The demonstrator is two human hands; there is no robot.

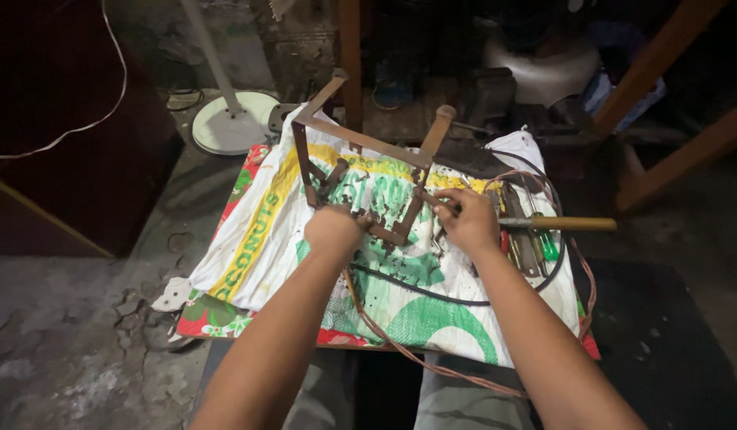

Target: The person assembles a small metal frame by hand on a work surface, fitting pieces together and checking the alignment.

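A person is leaning over a low counter [225,322] draped with a white, green and yellow woven sack [265,231], working both bare hands at a rusty metal frame [360,143] that is standing on the sack. The left hand [332,229] is closing around the frame's near lower bar, fingers curled out of sight beneath it, while the right hand [466,219] is pinching the frame's right lower end, fingers bent tight against the metal. The frame is sitting between and just beyond the two hands, its upper bar rising toward the far edge of the counter. Just beside the right hand, a wooden-handled tool [555,224] is lying across the sack, with a green-handled screwdriver [547,243] and other small tools clustered under it. A black cable [432,292] is curving across the sack below the hands, and a pinkish cord [400,346] is trailing off the near edge. A white round fan base [225,123] is standing on the floor beyond.
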